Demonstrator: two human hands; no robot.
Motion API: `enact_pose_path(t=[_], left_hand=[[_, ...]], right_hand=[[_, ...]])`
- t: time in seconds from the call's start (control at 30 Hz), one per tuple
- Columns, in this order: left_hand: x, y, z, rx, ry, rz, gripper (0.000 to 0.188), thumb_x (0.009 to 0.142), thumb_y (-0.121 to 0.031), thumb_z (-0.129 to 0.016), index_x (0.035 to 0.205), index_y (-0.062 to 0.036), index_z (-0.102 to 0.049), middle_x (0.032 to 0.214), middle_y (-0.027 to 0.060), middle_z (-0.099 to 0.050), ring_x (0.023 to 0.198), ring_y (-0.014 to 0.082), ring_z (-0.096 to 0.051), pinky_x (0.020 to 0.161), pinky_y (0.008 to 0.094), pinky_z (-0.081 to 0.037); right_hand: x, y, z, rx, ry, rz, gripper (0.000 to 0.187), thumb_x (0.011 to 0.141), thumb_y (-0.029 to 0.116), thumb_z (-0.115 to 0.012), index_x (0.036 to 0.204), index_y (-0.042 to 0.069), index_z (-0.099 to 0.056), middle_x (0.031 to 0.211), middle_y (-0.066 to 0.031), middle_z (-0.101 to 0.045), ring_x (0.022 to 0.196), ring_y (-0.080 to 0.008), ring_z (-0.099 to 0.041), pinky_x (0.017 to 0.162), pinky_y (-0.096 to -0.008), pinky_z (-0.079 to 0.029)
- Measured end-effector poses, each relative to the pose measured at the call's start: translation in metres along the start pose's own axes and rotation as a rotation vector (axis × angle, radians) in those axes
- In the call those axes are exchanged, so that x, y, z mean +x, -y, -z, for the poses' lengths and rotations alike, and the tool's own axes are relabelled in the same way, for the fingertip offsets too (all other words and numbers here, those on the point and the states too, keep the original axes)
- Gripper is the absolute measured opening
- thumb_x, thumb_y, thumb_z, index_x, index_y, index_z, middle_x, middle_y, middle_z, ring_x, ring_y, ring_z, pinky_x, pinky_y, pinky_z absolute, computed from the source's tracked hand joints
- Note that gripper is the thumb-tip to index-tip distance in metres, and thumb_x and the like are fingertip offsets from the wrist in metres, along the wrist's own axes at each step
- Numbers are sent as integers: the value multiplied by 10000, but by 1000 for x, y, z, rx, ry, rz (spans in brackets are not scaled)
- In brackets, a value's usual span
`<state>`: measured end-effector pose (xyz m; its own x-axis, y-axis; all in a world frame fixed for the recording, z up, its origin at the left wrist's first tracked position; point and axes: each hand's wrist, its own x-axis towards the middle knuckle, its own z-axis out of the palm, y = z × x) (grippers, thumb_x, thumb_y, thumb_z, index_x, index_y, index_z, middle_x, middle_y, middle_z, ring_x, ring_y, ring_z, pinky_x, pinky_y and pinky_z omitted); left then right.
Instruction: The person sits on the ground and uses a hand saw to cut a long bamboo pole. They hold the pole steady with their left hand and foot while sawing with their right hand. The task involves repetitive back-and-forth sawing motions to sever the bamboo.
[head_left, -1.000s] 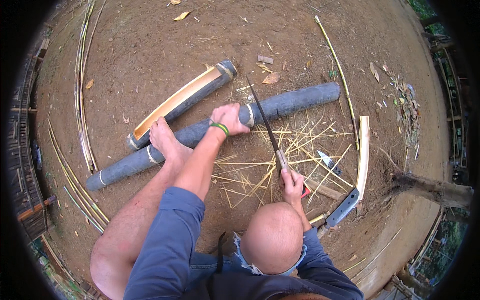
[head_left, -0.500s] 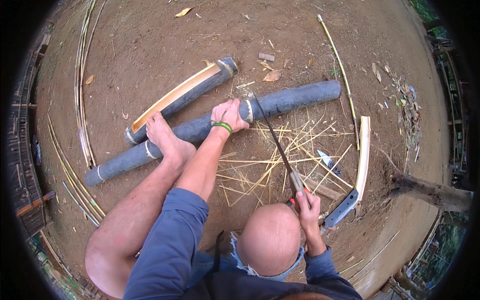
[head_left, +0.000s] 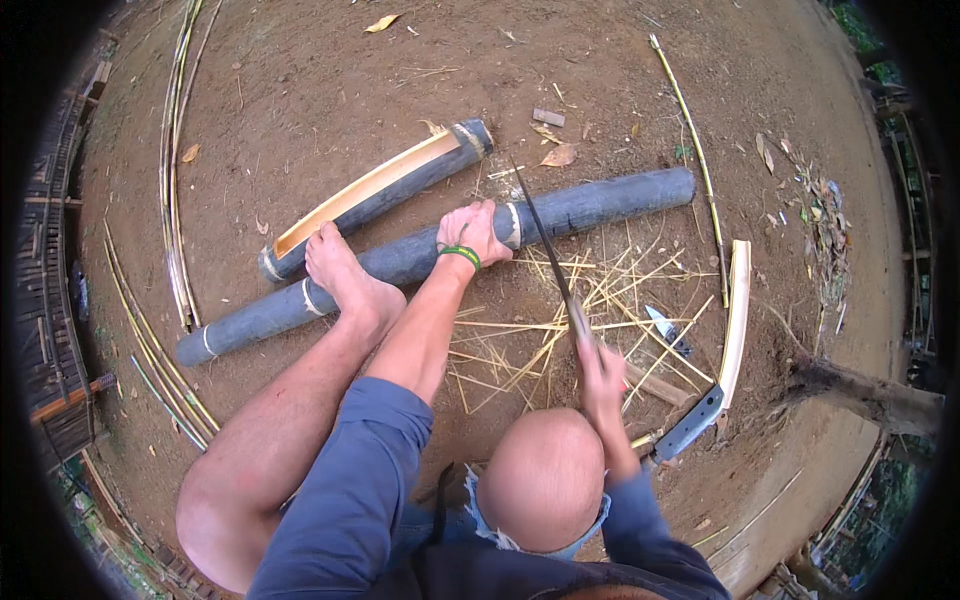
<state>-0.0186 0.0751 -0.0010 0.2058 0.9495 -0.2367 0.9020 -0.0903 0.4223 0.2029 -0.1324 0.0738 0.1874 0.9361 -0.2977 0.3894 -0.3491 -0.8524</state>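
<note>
A long dark bamboo pole [head_left: 620,198] with pale node rings lies slantwise on the ground. My left hand [head_left: 472,230], with a green wristband, grips it beside a node ring. My bare left foot [head_left: 345,272] rests on the pole farther left. In my right hand [head_left: 602,378], somewhat blurred, is the handle of a handsaw. The narrow dark blade of the saw [head_left: 547,240] crosses the pole just right of that node, its tip beyond the far side. Behind the pole lies a shorter bamboo piece [head_left: 400,185] with a long opening cut in its side.
Thin split bamboo strips [head_left: 560,325] litter the dirt in front of the pole. A knife [head_left: 665,328] lies among them; a large dark-handled blade [head_left: 690,422] is by my right forearm. A split bamboo length [head_left: 737,310] and a tree trunk [head_left: 865,393] are at right.
My right hand has pushed the saw forward, away from me, across the pole. My left hand and foot keep their places on the bamboo. The whole view has shifted slightly.
</note>
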Motion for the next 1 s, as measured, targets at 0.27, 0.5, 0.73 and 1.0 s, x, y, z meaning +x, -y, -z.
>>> enact_pose_path(t=[0.27,0.5,0.73,1.0], left_hand=[[7,11,1,36,81,8,777,533,-471,-884,1177,-92,-671,1096,183,-734,1000,375,-710,887,456,-569],[7,-12,-12,-9,15,7,754,521,-452,-890,1147,-94,-670,1073,160,-731,1010,364,-704,906,449,-564],[6,1,9,7,149,41,749,510,-460,-884,1132,-96,-679,1094,161,-736,1035,367,-703,926,451,-562],[-6,-6,-6,14,40,28,696,536,-427,-909,1094,-88,-668,1079,160,-728,1026,350,-704,907,445,-564]], right_hand=[[-5,-5,5,127,8,-85,424,1007,302,-605,742,-28,-614,574,-25,-478,559,-116,-409,496,-354,-311],[101,14,-46,31,-55,-12,537,1035,381,-564,703,-40,-555,571,-50,-445,572,-129,-386,516,-390,-332],[-5,-1,-12,54,-48,-120,485,995,371,-622,808,-74,-670,560,-107,-504,568,-128,-436,520,-407,-356],[103,18,-57,-42,-108,57,463,1002,349,-597,793,-63,-629,571,-188,-540,531,-240,-489,575,-448,-421]])
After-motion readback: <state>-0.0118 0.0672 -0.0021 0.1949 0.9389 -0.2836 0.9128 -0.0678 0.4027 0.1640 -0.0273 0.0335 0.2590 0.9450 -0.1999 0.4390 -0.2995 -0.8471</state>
